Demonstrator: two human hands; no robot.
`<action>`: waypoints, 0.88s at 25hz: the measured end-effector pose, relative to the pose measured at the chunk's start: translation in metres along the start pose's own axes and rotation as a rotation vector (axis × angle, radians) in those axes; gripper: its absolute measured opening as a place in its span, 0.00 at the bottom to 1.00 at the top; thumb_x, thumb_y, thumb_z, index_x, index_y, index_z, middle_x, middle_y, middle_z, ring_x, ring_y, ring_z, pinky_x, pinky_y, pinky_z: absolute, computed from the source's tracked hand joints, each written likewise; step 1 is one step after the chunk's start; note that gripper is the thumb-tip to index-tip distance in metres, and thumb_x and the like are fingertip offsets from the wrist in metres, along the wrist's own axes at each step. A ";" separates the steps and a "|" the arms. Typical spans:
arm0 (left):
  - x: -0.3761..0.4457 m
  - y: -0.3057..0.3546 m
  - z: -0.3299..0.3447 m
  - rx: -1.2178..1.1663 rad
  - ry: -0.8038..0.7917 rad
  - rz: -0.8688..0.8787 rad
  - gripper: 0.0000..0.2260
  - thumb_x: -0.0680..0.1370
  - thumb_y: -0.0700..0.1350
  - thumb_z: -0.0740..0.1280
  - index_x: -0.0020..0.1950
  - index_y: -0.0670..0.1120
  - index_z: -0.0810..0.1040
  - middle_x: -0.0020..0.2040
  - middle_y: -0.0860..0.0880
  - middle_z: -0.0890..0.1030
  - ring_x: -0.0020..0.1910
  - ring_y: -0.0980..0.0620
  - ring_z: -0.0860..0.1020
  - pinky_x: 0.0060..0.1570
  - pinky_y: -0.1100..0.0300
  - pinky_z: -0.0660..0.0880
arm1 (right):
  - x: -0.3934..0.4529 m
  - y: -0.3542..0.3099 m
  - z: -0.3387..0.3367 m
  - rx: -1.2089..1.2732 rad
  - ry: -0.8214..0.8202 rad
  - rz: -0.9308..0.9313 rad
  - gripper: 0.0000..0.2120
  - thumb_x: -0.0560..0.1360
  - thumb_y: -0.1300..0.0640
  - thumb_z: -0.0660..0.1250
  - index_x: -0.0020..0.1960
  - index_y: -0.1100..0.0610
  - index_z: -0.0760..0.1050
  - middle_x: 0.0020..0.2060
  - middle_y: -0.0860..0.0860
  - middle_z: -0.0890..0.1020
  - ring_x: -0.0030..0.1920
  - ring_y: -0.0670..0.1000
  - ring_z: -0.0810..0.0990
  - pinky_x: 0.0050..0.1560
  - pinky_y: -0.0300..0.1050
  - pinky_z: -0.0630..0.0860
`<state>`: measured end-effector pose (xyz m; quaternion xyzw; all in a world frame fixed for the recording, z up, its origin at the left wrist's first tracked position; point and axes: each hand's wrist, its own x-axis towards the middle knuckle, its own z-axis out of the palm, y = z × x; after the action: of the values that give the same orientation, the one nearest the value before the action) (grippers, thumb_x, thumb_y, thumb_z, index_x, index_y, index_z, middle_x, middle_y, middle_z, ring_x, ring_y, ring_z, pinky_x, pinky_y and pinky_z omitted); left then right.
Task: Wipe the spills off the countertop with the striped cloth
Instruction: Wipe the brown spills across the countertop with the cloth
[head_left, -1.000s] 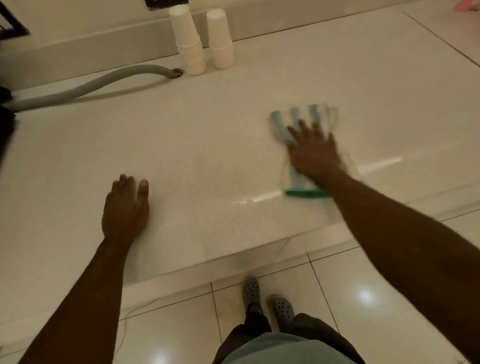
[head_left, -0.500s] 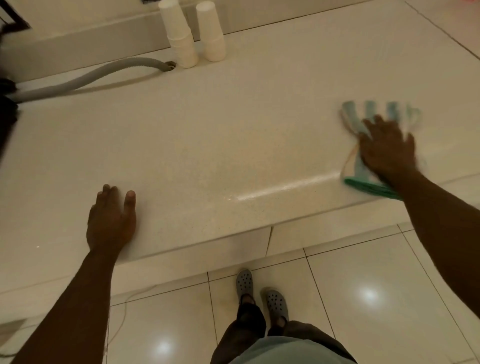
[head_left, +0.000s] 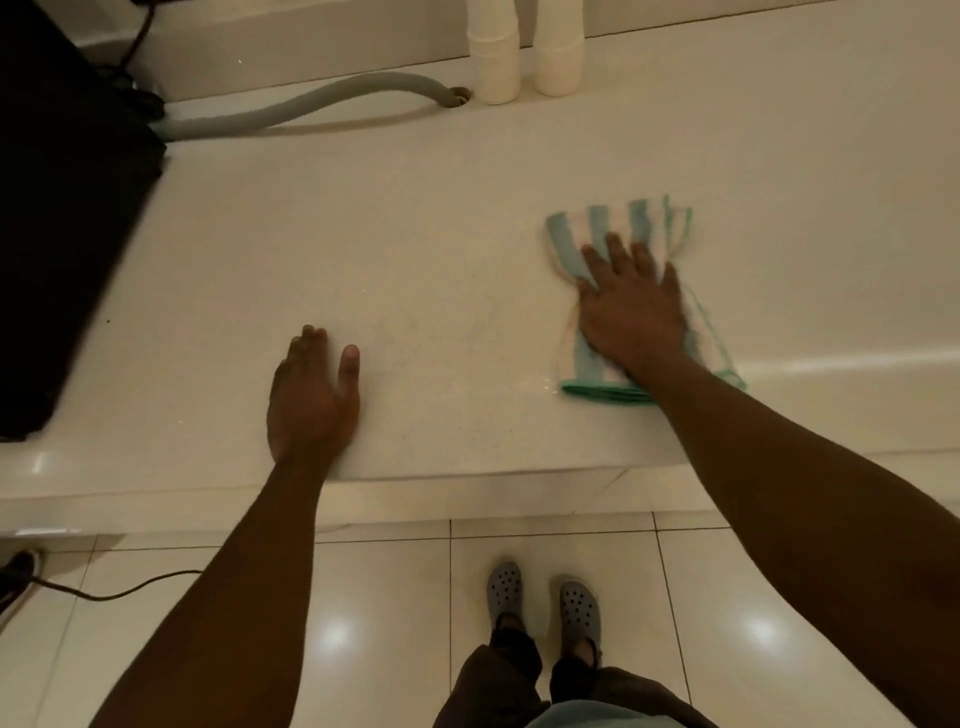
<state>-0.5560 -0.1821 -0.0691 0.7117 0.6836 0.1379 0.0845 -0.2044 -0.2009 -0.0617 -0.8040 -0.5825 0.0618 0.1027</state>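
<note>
The striped cloth (head_left: 597, 228), white with blue-green stripes and a green hem, lies flat on the pale speckled countertop (head_left: 441, 249), right of centre. My right hand (head_left: 628, 306) presses flat on its middle, fingers spread and pointing away from me. My left hand (head_left: 311, 395) rests palm down on the bare counter near the front edge, left of the cloth, holding nothing. A faint wet smear and small droplets (head_left: 540, 382) show just left of the cloth's near hem.
Two stacks of white paper cups (head_left: 524, 57) stand at the back by the wall. A grey corrugated hose (head_left: 311, 106) runs along the back left into a hole. A black appliance (head_left: 62, 228) fills the left end. My feet in grey clogs (head_left: 540, 597) stand on glossy floor tiles; a cable (head_left: 119, 587) trails at the left.
My right hand slid the cloth out to the right, then back left toward the centre. The view shifted, bringing the black appliance into sight. My left hand stays planted.
</note>
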 end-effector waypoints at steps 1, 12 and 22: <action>0.001 0.000 0.000 -0.002 0.000 -0.001 0.33 0.80 0.63 0.44 0.78 0.43 0.57 0.78 0.43 0.61 0.76 0.44 0.61 0.75 0.48 0.56 | 0.009 -0.021 0.004 0.001 -0.021 -0.040 0.24 0.80 0.46 0.49 0.76 0.45 0.55 0.78 0.49 0.56 0.77 0.54 0.53 0.73 0.61 0.49; -0.003 0.001 -0.006 -0.225 0.086 -0.056 0.35 0.77 0.67 0.44 0.79 0.48 0.54 0.77 0.46 0.63 0.75 0.45 0.64 0.71 0.51 0.61 | -0.017 -0.170 0.027 -0.076 -0.237 -0.717 0.24 0.81 0.47 0.50 0.76 0.45 0.54 0.78 0.46 0.55 0.77 0.50 0.51 0.75 0.57 0.47; -0.007 -0.003 -0.006 -0.190 0.079 0.007 0.35 0.78 0.66 0.42 0.79 0.47 0.53 0.78 0.44 0.61 0.75 0.41 0.63 0.72 0.45 0.61 | -0.099 -0.061 0.004 -0.054 -0.166 -0.636 0.23 0.80 0.48 0.52 0.75 0.43 0.58 0.77 0.44 0.58 0.77 0.48 0.54 0.75 0.55 0.48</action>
<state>-0.5610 -0.1896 -0.0652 0.6968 0.6678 0.2303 0.1244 -0.2926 -0.2764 -0.0534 -0.5763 -0.8122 0.0763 0.0477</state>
